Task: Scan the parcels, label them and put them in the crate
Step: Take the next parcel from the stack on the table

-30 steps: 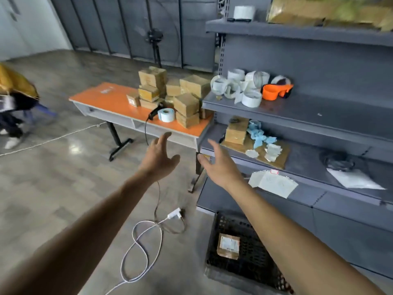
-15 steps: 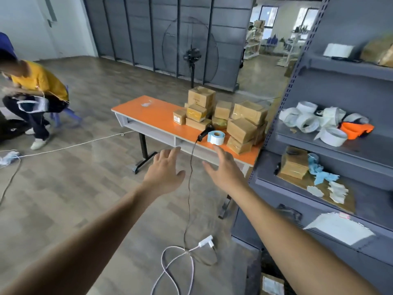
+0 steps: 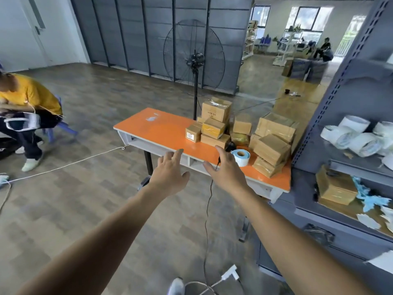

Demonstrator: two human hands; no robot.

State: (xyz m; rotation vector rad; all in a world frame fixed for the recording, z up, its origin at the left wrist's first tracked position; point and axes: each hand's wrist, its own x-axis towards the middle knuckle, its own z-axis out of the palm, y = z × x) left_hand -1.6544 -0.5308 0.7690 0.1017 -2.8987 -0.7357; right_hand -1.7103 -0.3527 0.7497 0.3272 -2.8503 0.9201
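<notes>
"While the left hand (image 3: 170,175) and right hand (image 3: 225,173) reach forward, fingers spread and holding nothing, where do you see trouble?"

"With the cable (image 3: 207,209). It drops from the scanner (image 3: 230,147) at the near edge of the orange table (image 3: 157,128) and trails over the floor towards the feet. A careless step could snag it and drag the scanner off."

"Where are the parcels (image 3: 214,124)?"

"On the right half of the table, in loose stacks. The label roll (image 3: 241,156) lies just beside the near ones. If a low box is pulled out, I'd expect those above it to slide, and the roll might get knocked over the edge."

"Is either hand touching anything?"

"No, both are short of the table. The right one hides part of the scanner."

"And the crate?"

"Not in view. Filling it likely means turning away with a parcel, right over that cable."
</notes>
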